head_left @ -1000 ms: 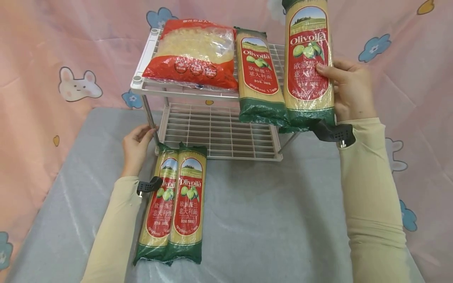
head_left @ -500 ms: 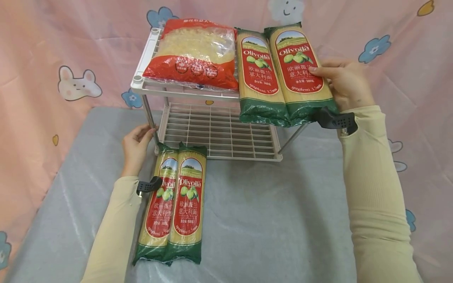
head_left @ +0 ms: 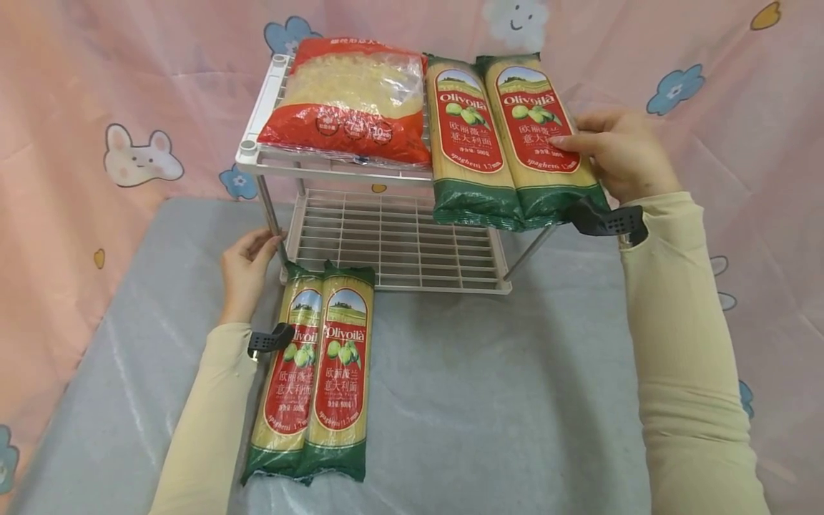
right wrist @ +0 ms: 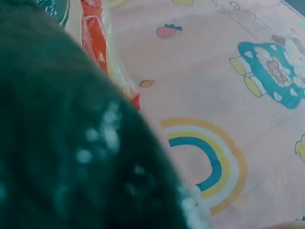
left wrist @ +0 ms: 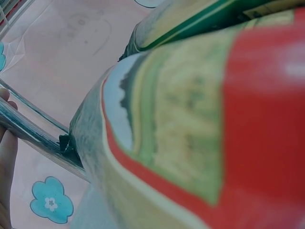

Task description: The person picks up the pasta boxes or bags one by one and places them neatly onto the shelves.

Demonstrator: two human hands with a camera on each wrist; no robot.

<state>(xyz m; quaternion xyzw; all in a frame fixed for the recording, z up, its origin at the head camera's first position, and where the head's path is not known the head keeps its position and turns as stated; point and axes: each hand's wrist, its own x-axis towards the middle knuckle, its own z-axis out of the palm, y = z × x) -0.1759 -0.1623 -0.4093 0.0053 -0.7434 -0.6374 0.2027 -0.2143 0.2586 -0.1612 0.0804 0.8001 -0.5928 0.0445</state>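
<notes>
My right hand [head_left: 629,156] grips a spaghetti packet [head_left: 537,118] by its right side, thumb over the red label. That packet lies flat on the rack's top shelf, against a second spaghetti packet [head_left: 468,129]; both green ends overhang the front edge. In the right wrist view a blurred green packet end [right wrist: 71,138] fills the left side. My left hand [head_left: 246,275] pinches the front left metal post [head_left: 269,207] of the white rack [head_left: 251,146]. The left wrist view shows its fingers [left wrist: 7,167] at that post, partly cut off.
A red bag of pasta [head_left: 350,100] occupies the left of the top shelf. Beneath is a slatted lower shelf [head_left: 399,247]. Two more spaghetti packets, a left one [head_left: 286,386] and a right one [head_left: 341,372], lie on the grey cloth [head_left: 476,400] beside my left forearm. A pink curtain hangs behind.
My right hand has lowered the spaghetti packet from above the rack onto the top shelf, beside the other one. The left hand stays on the post.
</notes>
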